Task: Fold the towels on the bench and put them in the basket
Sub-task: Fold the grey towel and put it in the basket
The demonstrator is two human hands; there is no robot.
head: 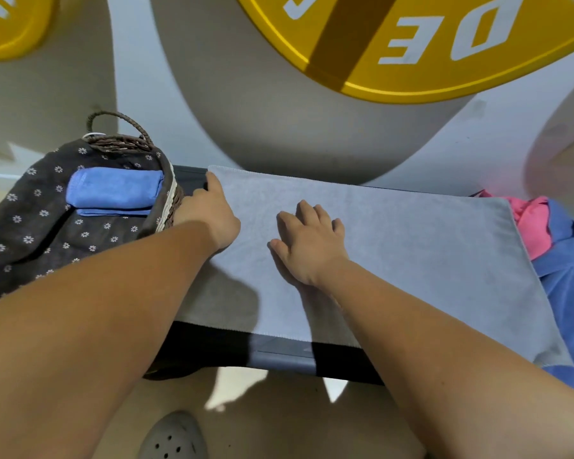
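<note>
**Grey towel flattened on a dark bench**

Dark bench [279,351] spans mid-frame, bearing a grey towel [411,246] laid flat. Left hand [209,210] rests at the towel's upper-left corner, its grip unclear; right hand [312,243] lies spread, palm down, at centre. Lined basket [30,226], left, holds a folded blue towel [113,188]. Pink and blue towels [557,253] lie heaped at right.

Location type cannot be fixed — possibly a commercial or public interior: large yellow wall signs [421,44] with white lettering, pale painted wall [166,77], dark desk [279,356].
</note>
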